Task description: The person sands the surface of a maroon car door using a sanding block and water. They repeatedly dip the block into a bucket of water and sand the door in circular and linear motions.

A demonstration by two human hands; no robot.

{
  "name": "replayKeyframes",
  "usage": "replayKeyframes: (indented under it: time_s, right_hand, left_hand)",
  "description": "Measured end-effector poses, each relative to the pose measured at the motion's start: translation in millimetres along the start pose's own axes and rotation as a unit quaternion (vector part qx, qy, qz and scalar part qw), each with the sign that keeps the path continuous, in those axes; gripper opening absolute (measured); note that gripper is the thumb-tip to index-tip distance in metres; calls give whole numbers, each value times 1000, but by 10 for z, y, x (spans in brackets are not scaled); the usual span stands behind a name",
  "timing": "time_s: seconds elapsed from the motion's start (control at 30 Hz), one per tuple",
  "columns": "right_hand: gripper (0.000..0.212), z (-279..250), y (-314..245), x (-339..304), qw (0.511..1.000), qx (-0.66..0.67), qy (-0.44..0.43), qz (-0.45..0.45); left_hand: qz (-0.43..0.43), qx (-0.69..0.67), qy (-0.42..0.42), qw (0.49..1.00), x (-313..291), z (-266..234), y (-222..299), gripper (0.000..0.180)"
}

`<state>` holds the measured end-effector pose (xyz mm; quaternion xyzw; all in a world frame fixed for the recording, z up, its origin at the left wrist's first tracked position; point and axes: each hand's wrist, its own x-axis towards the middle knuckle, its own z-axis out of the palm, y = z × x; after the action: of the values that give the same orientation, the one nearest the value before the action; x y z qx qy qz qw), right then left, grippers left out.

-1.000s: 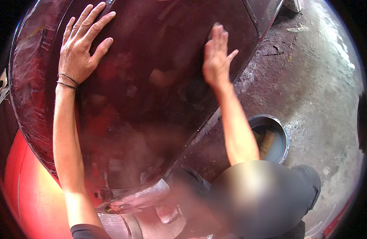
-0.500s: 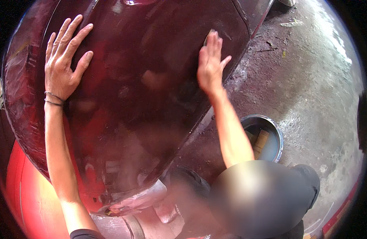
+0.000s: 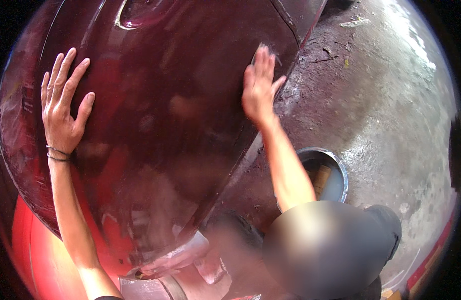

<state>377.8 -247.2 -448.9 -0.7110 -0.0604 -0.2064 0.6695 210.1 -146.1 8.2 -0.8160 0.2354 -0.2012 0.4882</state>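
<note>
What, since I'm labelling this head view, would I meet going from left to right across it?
Left hand → bright-edged curved shape at the top → right hand → round basin → red strip near the right rim.

The grey floor [image 3: 385,120] looks rough and stained from here, darker toward its left, with a pale scrap [image 3: 355,23] and a yellow fleck [image 3: 346,63] lying on it; white glare [image 3: 411,36] streaks the far right.
</note>
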Motion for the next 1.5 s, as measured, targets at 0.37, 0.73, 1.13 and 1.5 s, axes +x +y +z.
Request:
replayKeyframes:
  time_s: [0.37,0.73,1.13,1.5]
  right_hand:
    - [73,137,-661,-899,986,47,-54,-153]
    - [71,61,-1207,-63,978,24,-19,-205]
    - [54,-144,-1268,1374,975,-20,108,-191]
    - [66,-208,-815,1136,990,4,46,-133]
  left_hand:
    - [-11,-13,-7,1000,4,16,25,59]
    - [-16,0,-24,1000,-21,-35,14,59]
    - [-5,-13,-10,1000,65,-33,43,59]
    - [-7,-2,-15,1000,41,-74,5,60]
